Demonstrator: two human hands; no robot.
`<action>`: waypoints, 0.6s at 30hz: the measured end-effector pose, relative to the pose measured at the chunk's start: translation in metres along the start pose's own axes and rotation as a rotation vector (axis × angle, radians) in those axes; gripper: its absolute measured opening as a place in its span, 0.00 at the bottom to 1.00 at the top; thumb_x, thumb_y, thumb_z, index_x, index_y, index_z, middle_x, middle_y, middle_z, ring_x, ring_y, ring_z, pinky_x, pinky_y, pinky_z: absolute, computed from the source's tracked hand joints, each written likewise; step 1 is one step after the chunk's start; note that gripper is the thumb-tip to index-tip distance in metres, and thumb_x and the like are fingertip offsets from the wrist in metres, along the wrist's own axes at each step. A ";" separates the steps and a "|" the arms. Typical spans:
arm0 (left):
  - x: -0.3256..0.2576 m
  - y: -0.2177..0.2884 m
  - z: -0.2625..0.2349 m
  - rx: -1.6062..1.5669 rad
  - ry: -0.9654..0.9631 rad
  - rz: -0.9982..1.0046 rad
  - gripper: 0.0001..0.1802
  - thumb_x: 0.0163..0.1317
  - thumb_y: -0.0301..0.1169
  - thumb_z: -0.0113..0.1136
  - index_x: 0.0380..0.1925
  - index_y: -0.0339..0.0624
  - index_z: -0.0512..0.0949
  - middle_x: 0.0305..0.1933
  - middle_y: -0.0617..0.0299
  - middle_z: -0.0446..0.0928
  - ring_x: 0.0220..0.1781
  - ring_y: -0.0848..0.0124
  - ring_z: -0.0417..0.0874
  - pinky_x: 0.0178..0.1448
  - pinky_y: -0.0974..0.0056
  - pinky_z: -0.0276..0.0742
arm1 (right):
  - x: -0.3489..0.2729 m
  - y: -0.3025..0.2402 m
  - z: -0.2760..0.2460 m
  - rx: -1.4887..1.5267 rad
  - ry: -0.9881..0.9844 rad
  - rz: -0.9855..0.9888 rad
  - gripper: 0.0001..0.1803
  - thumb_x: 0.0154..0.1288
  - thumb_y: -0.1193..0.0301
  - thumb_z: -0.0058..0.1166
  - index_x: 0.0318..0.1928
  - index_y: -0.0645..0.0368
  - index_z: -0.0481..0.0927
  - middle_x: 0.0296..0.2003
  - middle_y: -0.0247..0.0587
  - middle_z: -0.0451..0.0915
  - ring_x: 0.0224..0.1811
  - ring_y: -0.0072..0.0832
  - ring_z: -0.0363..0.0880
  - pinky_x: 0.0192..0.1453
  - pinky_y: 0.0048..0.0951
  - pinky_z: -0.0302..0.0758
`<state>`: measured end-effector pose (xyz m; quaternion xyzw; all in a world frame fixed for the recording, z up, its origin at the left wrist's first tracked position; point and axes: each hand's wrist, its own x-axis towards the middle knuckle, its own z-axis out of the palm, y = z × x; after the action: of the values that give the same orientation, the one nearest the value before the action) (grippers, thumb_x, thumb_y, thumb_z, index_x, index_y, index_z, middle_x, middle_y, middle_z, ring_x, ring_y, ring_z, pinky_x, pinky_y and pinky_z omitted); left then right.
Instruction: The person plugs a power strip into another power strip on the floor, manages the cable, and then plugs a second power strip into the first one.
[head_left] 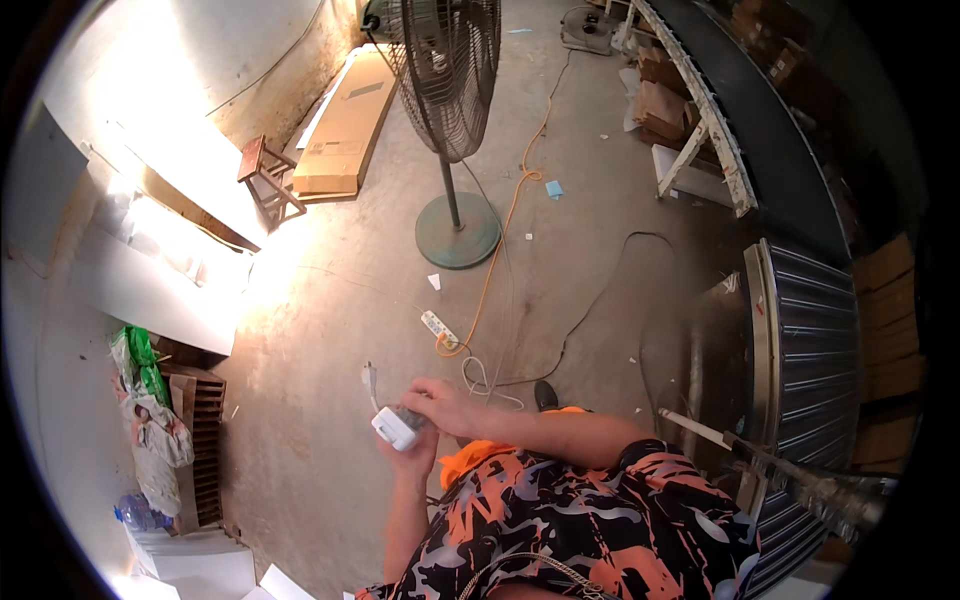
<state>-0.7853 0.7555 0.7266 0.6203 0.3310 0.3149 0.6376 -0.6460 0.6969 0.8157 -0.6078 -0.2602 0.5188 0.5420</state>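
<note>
A small white boxy electrical device [396,428] sits in my left hand [412,458], whose fingers wrap it from below. Out of its far side a short white cord rises to a pale plug [369,374]. My right hand [438,403] reaches across from the right with curled fingers at the device's upper right edge, where a greyish part shows. The tips of those fingers are partly hidden, so their exact grip is hard to see. Beyond my hands a white power strip [440,329] lies on the floor, with an orange cord plugged into its near end.
A large standing fan [458,240] stands ahead. Orange, white and black cords [515,205] trail over the concrete floor. At right run a roller conveyor [815,340] and a dark belt [750,90]. A wooden stool [268,180], flat cardboard [345,130] and bags [155,440] are at left.
</note>
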 end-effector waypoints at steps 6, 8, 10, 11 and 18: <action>0.003 0.042 0.017 0.268 0.010 0.268 0.20 0.48 0.31 0.65 0.41 0.41 0.71 0.41 0.61 0.75 0.43 0.70 0.77 0.44 0.65 0.75 | 0.011 0.026 0.007 0.047 0.054 -0.199 0.16 0.66 0.62 0.46 0.38 0.63 0.77 0.32 0.44 0.80 0.37 0.28 0.77 0.42 0.30 0.72; 0.004 0.043 0.009 0.239 -0.028 0.149 0.25 0.41 0.27 0.69 0.41 0.35 0.71 0.37 0.60 0.76 0.37 0.71 0.78 0.39 0.67 0.75 | 0.014 0.026 0.008 0.051 0.040 -0.241 0.15 0.66 0.63 0.46 0.38 0.64 0.77 0.32 0.42 0.79 0.36 0.26 0.77 0.42 0.29 0.72; 0.008 0.040 0.009 0.235 -0.009 0.194 0.24 0.42 0.27 0.68 0.41 0.35 0.71 0.36 0.60 0.76 0.35 0.71 0.78 0.38 0.66 0.75 | 0.015 0.019 0.005 0.055 0.018 -0.266 0.15 0.66 0.64 0.46 0.38 0.64 0.77 0.31 0.41 0.79 0.35 0.24 0.76 0.41 0.28 0.72; 0.010 0.040 0.010 0.233 0.019 0.217 0.23 0.43 0.27 0.68 0.40 0.35 0.71 0.34 0.61 0.76 0.34 0.71 0.78 0.37 0.66 0.75 | 0.012 0.013 0.006 0.101 0.017 -0.236 0.15 0.67 0.64 0.46 0.37 0.65 0.77 0.30 0.39 0.79 0.34 0.22 0.75 0.40 0.27 0.72; 0.014 0.044 0.020 0.101 0.112 0.241 0.24 0.40 0.27 0.69 0.38 0.35 0.71 0.33 0.61 0.75 0.33 0.72 0.77 0.37 0.66 0.74 | 0.009 0.008 0.003 0.219 0.018 -0.263 0.15 0.68 0.64 0.44 0.36 0.63 0.77 0.27 0.33 0.77 0.32 0.18 0.72 0.37 0.24 0.70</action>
<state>-0.7607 0.7563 0.7704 0.6681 0.3046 0.4063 0.5438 -0.6477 0.7041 0.8056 -0.5104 -0.2746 0.4630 0.6706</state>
